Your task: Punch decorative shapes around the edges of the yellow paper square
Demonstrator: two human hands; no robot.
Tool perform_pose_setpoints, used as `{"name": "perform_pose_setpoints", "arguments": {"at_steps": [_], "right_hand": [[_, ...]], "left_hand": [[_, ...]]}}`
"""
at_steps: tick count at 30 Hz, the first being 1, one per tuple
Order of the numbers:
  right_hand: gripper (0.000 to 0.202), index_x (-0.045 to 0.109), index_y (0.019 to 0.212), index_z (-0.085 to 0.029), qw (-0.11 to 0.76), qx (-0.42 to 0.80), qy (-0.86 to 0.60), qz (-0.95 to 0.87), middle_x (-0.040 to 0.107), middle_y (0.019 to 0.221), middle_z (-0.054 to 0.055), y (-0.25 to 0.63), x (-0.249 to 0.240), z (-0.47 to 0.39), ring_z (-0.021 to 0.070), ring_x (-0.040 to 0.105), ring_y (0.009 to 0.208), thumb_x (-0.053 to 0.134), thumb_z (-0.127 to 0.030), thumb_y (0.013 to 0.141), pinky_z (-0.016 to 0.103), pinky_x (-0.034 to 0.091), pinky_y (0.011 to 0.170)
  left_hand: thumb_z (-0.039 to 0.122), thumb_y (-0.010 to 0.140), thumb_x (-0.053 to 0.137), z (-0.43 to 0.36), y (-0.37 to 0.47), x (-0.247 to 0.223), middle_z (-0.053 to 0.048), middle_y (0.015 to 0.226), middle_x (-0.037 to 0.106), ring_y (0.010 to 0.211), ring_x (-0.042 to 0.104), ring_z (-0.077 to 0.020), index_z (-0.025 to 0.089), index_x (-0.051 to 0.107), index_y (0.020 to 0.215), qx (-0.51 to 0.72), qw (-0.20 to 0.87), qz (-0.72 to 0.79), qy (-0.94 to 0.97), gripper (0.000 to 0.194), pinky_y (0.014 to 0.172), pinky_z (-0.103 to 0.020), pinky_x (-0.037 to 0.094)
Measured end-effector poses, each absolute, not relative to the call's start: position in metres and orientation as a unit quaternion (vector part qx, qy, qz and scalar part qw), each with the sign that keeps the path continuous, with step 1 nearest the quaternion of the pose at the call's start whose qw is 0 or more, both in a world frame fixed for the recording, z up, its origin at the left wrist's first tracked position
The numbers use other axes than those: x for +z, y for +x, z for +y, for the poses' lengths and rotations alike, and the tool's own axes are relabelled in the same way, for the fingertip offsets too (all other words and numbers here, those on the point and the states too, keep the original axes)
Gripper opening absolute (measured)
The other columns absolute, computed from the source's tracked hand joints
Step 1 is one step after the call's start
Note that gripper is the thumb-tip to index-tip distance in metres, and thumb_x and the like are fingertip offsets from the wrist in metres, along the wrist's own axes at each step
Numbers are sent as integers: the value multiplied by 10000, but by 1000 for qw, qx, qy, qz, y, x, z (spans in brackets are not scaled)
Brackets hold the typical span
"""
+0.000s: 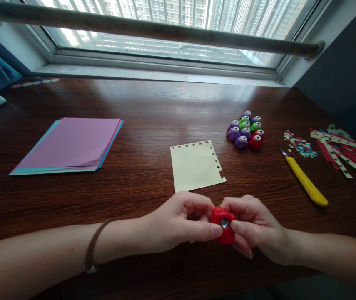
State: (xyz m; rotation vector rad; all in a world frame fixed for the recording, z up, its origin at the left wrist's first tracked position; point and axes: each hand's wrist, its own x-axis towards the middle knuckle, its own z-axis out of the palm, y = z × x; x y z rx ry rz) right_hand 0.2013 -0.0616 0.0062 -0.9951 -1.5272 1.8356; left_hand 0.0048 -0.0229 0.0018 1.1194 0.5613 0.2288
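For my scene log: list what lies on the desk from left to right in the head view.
Stack of coloured paper → yellow sheet → cluster of small punches → yellow utility knife → paper strips.

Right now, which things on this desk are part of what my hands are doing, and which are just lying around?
In use: red punch, held by left hand and right hand; cream sheet.
Lying about: paper stack, punch cluster, yellow knife, scraps.

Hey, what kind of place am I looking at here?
Probably a home craft desk by a high-rise window. On the wooden table lie a stack of coloured paper, a cluster of small paper punches and punched scraps; both hands hold a red punch.
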Motion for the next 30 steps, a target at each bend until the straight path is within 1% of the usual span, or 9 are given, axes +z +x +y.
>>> {"name": "perform_pose_setpoints", "arguments": {"at_steps": [9,12,19,26,30], "right_hand": [[275,508,748,-146,287,694,-358,-555,471,445,-44,201,2,-61,75,404,365,489,-393,868,183,320,387],[283,509,741,-152,285,687,-365,-561,477,442,-40,202,3,-61,81,411,364,490,-406,865,190,324,384],[349,508,744,-160,271,675,-378,-572,513,455,-20,202,6,-61,96,430,379,483,-490,853,211,340,398],[308,528,789,-144,278,683,-356,-574,537,472,-18,202,5,-61,96,462,383,488,-439,869,209,355,419],[322,517,772,-149,275,699,-359,-554,554,491,-7,202,4,-62,103,476,392,495,-459,860,213,356,406]], "left_hand": [[348,773,624,-21,6,2,48,560,434,499,368,-57,114,548,737,116,800,267,525,248,448,-180,265],[356,768,626,-21,6,2,47,559,440,494,370,-57,119,544,726,116,800,266,525,254,445,-179,266],[416,750,634,-21,4,2,44,556,443,495,384,-64,122,556,725,106,796,266,534,305,452,-186,279],[384,754,647,-19,3,1,36,572,475,504,398,-60,111,583,767,106,799,253,536,281,463,-184,281],[357,755,645,-19,4,2,39,572,477,492,394,-57,116,587,761,106,808,252,523,248,452,-179,284]]}}
